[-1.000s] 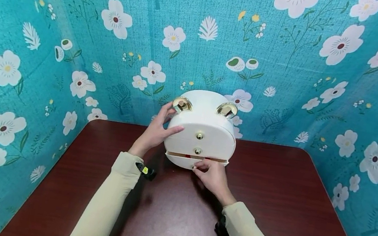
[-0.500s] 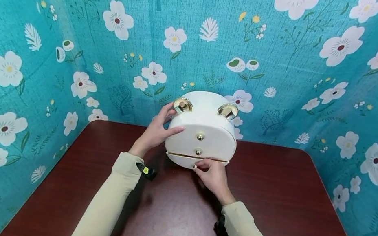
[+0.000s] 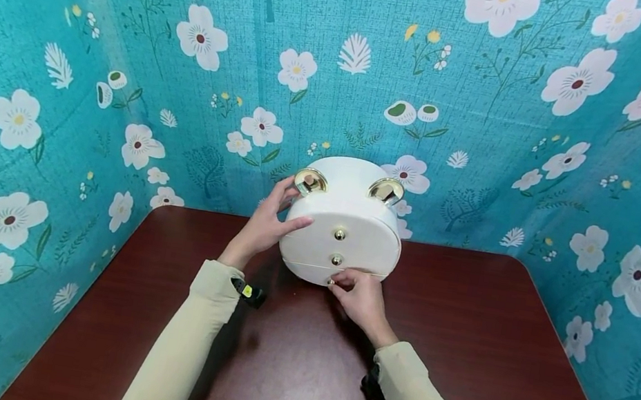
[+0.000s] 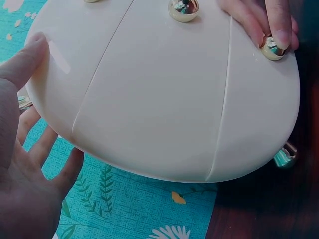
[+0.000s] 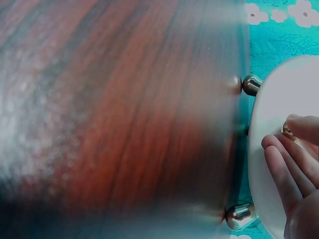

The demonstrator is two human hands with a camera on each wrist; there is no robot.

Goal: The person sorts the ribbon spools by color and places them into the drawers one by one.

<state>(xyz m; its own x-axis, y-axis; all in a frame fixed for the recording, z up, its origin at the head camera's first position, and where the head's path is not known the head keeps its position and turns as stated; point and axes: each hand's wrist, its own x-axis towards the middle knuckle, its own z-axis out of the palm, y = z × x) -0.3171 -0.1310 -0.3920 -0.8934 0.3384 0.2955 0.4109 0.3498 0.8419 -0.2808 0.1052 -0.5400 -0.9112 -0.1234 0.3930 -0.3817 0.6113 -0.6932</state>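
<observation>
A white rounded drawer box (image 3: 364, 242) with two gold ear-like pieces (image 3: 386, 189) on top stands at the back of the table. Its front has three drawers with gold knobs, and all sit flush. My left hand (image 3: 266, 223) grips the box's left side, thumb on the front face and fingers round the side, as the left wrist view also shows. With thumb and fingertips, my right hand (image 3: 362, 301) pinches the bottom drawer's knob (image 4: 272, 51). In the right wrist view that knob (image 5: 287, 130) is partly covered by the fingers.
The dark red wooden table (image 3: 292, 377) reaches the blue flowered cloth (image 3: 241, 62) hanging behind and at both sides. Gold feet (image 5: 242, 216) hold the box up. Black straps with wrist cameras sit on both sleeves.
The bottom drawer has slid in from slightly open to flush, pushed by my right hand at its knob. My left hand has kept its place on the box's side.
</observation>
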